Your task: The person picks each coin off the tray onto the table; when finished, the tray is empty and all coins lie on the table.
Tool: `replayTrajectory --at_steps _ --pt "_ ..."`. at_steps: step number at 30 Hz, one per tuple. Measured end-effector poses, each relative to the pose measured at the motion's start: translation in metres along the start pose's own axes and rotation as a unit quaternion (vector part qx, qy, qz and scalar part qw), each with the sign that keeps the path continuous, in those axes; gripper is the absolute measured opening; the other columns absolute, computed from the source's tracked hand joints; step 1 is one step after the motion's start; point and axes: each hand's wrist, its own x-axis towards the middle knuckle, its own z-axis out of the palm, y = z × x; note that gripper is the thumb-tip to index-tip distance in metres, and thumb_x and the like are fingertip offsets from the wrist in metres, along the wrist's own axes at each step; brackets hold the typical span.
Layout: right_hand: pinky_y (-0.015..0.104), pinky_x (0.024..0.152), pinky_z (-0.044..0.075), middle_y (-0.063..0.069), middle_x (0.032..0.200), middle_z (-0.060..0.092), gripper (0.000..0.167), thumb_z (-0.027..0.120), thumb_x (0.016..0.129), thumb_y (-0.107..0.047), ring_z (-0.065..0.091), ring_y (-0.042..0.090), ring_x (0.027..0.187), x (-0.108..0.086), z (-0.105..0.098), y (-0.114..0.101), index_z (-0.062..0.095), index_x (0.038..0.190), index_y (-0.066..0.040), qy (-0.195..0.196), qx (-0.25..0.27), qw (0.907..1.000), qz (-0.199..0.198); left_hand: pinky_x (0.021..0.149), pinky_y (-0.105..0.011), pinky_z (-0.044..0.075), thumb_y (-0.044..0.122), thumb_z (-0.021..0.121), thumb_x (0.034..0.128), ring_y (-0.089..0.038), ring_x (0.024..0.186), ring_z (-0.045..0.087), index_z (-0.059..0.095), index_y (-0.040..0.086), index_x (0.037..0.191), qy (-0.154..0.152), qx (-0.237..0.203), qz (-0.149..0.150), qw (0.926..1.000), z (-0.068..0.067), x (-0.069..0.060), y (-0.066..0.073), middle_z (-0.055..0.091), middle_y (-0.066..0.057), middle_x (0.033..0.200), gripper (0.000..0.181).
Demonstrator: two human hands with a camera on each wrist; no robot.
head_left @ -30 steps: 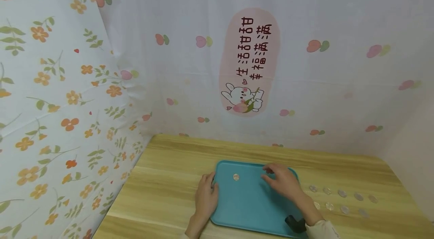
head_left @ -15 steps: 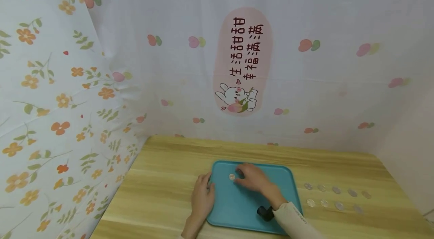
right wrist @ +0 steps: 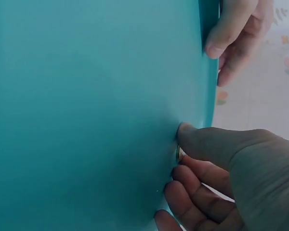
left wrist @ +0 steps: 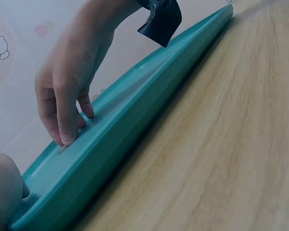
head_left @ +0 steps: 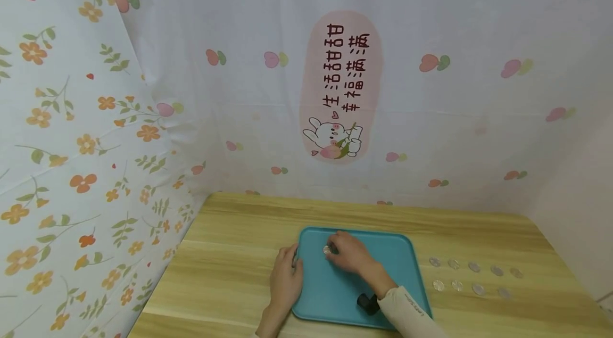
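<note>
A blue-green tray (head_left: 325,295) lies on the wooden table. My left hand (head_left: 286,280) grips its left edge, the thumb at the rim and the fingers outside it, as the right wrist view shows. Over the tray's far left part, my right hand (head_left: 351,254) pinches a small shiny coin (head_left: 326,249) with thumb and forefinger. In the left wrist view the coin (left wrist: 63,148) is seen edge-on under the fingertips, close to the tray's surface. The right wrist view has the coin (right wrist: 179,154) partly hidden between thumb and finger.
Right of the tray, several coins (head_left: 474,267) lie in two rows on the table (head_left: 239,258). A black strap piece (head_left: 367,304) hangs at my right wrist above the tray. Patterned cloth (head_left: 239,88) closes off the back and the left side.
My right hand has moved left across the tray to the coin, and its fingers have closed on it. The left hand has stayed on the tray's edge. The head view has shifted slightly.
</note>
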Motion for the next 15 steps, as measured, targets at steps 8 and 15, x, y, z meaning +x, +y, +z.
replayTrajectory --at_steps 8,15 --pt "0.033 0.061 0.039 -0.001 0.076 0.054 0.010 0.066 0.091 -0.017 0.043 0.013 0.064 0.009 -0.002 -0.002 0.062 0.089 -0.008 -0.056 0.060 0.9959 0.038 0.069 -0.026 0.047 0.004 0.064 0.0910 -0.012 0.086 0.058 0.063 0.001 0.128 0.005 -0.003 0.009 0.9999 -0.004 -0.001 0.002 0.063 -0.005 0.111 0.038" --pt "0.032 0.061 0.035 -0.001 0.074 0.048 0.012 0.066 0.085 -0.013 0.041 0.014 0.064 0.017 -0.003 -0.011 0.055 0.090 -0.011 -0.082 0.036 0.9957 0.023 0.071 -0.026 0.048 0.004 0.064 0.0914 -0.013 0.088 0.059 0.062 0.001 0.129 0.001 0.009 0.007 0.9999 -0.003 0.000 0.001 0.063 -0.007 0.113 0.038"
